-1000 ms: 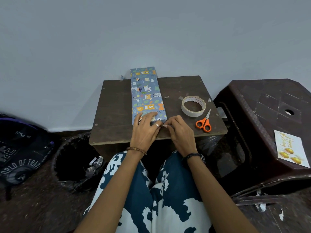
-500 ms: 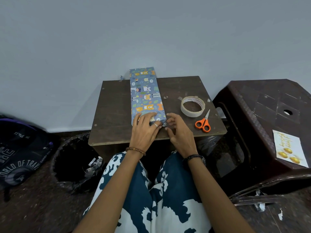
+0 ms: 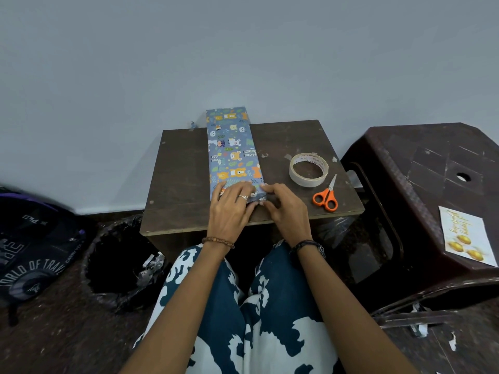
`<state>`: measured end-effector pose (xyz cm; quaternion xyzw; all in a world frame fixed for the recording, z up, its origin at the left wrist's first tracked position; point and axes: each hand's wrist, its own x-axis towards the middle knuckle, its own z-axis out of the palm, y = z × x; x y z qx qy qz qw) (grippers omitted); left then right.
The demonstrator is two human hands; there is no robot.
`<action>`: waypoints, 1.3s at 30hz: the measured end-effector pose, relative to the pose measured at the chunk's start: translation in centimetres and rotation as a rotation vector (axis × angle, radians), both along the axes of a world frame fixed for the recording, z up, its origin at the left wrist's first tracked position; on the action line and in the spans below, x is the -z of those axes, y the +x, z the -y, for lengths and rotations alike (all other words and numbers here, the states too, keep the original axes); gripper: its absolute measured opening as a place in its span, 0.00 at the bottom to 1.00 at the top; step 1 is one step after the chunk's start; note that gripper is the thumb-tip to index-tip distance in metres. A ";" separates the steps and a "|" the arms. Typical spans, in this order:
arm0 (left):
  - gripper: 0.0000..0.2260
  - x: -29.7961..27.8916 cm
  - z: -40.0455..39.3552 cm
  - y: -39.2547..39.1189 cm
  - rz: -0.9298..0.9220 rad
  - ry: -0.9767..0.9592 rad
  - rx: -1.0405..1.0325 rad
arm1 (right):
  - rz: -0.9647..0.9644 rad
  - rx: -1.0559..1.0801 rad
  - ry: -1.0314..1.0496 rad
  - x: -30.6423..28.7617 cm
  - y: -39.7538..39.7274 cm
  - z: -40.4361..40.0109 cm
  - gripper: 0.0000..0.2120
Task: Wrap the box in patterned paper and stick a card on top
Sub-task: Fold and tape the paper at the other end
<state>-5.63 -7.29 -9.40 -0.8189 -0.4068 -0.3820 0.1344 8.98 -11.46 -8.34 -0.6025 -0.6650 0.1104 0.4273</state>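
The right hand has been shifted slightly up along the near end of the wrapped box. At far left a backpack is seen, then a black-lined bin with paper scraps inside. On the wooden table the box is pressed by the left hand, fingers flat; its near corner is pinched by the right fingers. A tape roll, orange scissors and, on the plastic stool, the card follow.

Blue animal-print wrapped box lengthwise on table; card well apart.

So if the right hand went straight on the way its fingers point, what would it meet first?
The right hand points at the near end of the wrapped box, which its fingertips apparently already touch.
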 end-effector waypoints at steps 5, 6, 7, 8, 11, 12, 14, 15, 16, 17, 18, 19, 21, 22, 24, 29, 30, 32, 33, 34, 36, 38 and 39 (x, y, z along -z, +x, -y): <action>0.10 -0.2 0.0 0.0 0.130 -0.059 0.019 | -0.055 0.004 -0.014 -0.2 -0.1 0.0 0.14; 0.10 -0.2 0.0 0.0 0.140 -0.067 0.012 | -0.071 0.007 -0.014 -0.2 -0.2 0.0 0.13; 0.09 -0.2 0.0 0.1 0.145 -0.074 0.004 | -0.087 0.011 -0.014 -0.2 -0.2 0.1 0.13; 0.09 -0.2 0.1 0.2 0.149 -0.079 -0.004 | -0.099 0.016 -0.014 -0.3 -0.3 0.1 0.13; 0.08 -0.4 0.3 0.4 0.157 -0.075 -0.026 | -0.117 0.039 -0.018 -0.5 -0.4 0.1 0.11; 0.08 -0.5 0.3 0.5 0.158 -0.069 -0.032 | -0.118 0.040 -0.012 -0.6 -0.4 0.1 0.11; 0.08 -0.6 0.4 0.5 0.154 -0.068 -0.043 | -0.105 0.032 0.012 -0.7 -0.4 0.3 0.10; 0.08 -0.7 0.4 0.6 0.149 -0.074 -0.047 | -0.095 0.026 0.027 -0.8 -0.4 0.4 0.10; 0.08 -0.7 0.5 0.6 0.145 -0.083 -0.048 | -0.086 0.024 0.039 -0.8 -0.3 0.4 0.11; 0.09 -0.7 0.5 0.6 0.144 -0.093 -0.046 | -0.076 0.033 0.049 -0.9 -0.3 0.3 0.12; 0.09 -0.7 0.5 0.6 0.149 -0.105 -0.042 | -0.062 0.057 0.066 -1.1 -0.3 0.1 0.12; 0.09 -0.7 0.5 0.6 0.157 -0.116 -0.038 | -0.042 0.104 0.088 -1.3 -0.2 -0.2 0.12; 0.09 -0.8 0.5 0.7 0.171 -0.137 -0.032 | 0.037 0.258 0.125 -1.8 0.0 -1.4 0.10; 0.08 -0.8 0.5 0.7 0.175 -0.143 -0.031 | 0.095 0.350 0.124 -2.1 0.2 -2.0 0.10; 0.07 -0.9 0.6 0.7 0.180 -0.145 -0.034 | 0.201 0.496 0.031 -2.9 0.7 -3.1 0.13; 0.08 -0.8 0.5 0.7 0.180 -0.147 -0.030 | 0.437 0.558 -0.384 -3.8 2.2 -5.1 0.15; 0.07 -0.7 0.5 0.7 0.183 -0.145 -0.028 | 0.448 0.532 -0.379 -3.7 2.4 -5.1 0.13; 0.07 -0.6 0.5 0.7 0.187 -0.140 -0.026 | 0.442 0.511 -0.346 -3.6 2.9 -4.6 0.13; 0.07 -0.6 0.4 0.7 0.190 -0.138 -0.025 | 0.444 0.515 -0.339 -3.5 3.0 -4.2 0.13; 0.07 -0.6 0.4 0.7 0.194 -0.135 -0.025 | 0.448 0.524 -0.331 -3.5 3.0 -3.9 0.14; 0.07 -0.6 0.4 0.7 0.205 -0.134 -0.026 | 0.439 0.531 -0.310 -3.3 2.9 -3.4 0.15; 0.07 -0.6 0.4 0.8 0.215 -0.134 -0.029 | 0.418 0.506 -0.253 -3.1 2.7 -3.4 0.14; 0.07 -0.7 0.4 0.8 0.218 -0.135 -0.030 | 0.404 0.481 -0.206 -3.0 2.5 -3.6 0.13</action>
